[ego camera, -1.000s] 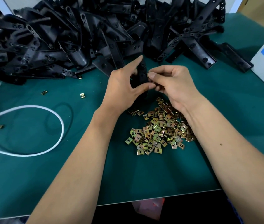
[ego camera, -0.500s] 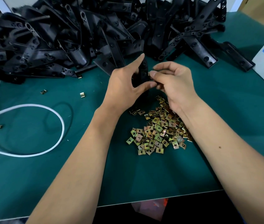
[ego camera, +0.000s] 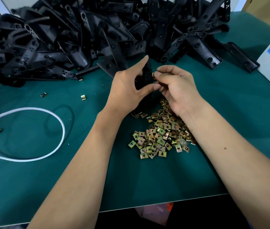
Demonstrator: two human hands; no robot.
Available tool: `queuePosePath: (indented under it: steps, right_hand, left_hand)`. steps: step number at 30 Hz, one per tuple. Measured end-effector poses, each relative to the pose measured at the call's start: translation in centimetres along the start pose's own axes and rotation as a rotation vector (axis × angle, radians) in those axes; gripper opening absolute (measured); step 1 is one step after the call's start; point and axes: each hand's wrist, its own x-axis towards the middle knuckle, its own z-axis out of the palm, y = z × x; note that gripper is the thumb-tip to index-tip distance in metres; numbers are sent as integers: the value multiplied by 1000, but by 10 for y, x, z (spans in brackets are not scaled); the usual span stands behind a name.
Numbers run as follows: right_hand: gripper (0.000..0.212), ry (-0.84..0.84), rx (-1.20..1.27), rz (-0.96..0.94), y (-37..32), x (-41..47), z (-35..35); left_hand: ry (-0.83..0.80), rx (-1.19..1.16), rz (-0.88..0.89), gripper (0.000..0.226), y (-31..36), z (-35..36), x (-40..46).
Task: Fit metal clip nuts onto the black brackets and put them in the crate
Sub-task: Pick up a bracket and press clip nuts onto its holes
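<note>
the left hand [ego camera: 127, 90] holds a stiff, light black bracket [ego camera: 148, 75] upright above the bench [ego camera: 81, 179]; the right hand [ego camera: 175, 86] pinches a small, slippery clip nut [ego camera: 153, 74] at its edge. best gripped by its flat sides.

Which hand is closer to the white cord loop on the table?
Left. The left hand, holding the black bracket, is on the side toward the white cord loop; the right hand is farther away, beyond the bracket.
</note>
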Motion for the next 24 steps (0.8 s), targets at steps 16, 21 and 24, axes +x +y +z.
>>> queuePosePath:
  steps: [16, 21, 24]
  right_hand:
    - [14, -8, -266, -167, 4, 0, 2]
    - [20, -40, -299, -110, 0, 7, -6]
    - [11, 1, -403, -145, 2, 8, -5]
  left_hand:
    - [7, 90, -28, 85, 11, 4, 1]
    - [-15, 143, -5, 90, 14, 6, 2]
    - [-62, 172, -11, 93, 15, 5, 0]
